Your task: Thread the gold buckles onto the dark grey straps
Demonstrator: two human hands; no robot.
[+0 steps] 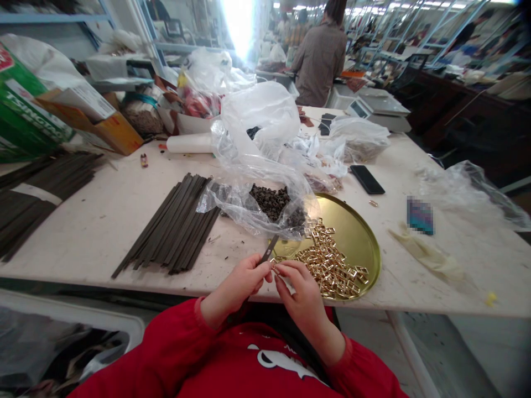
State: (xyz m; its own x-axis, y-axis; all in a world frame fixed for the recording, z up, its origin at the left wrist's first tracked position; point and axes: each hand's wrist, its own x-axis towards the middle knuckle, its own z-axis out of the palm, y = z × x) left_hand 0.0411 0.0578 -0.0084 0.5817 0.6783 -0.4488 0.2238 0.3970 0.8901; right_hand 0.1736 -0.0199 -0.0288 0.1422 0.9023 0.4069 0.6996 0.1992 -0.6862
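Observation:
My left hand (246,279) is closed around a dark brown strap (269,249), whose end sticks up past the fingers. Close against it, my right hand (299,287) pinches a small gold buckle (274,266) at the strap; the fingers partly cover it. Many gold buckles (332,265) lie heaped on a round gold tray (365,226) just beyond my right hand. Behind the hands, small dark brown loops (271,202) fill an open clear plastic bag (232,207). A stack of dark strips (170,226) lies left of my hands.
Another bundle of dark strips (29,193) is at the far left. A black phone (367,179) lies right of centre, before a digital scale (379,105). Clear plastic (477,193) covers the right side. A person (319,61) faces away at the back.

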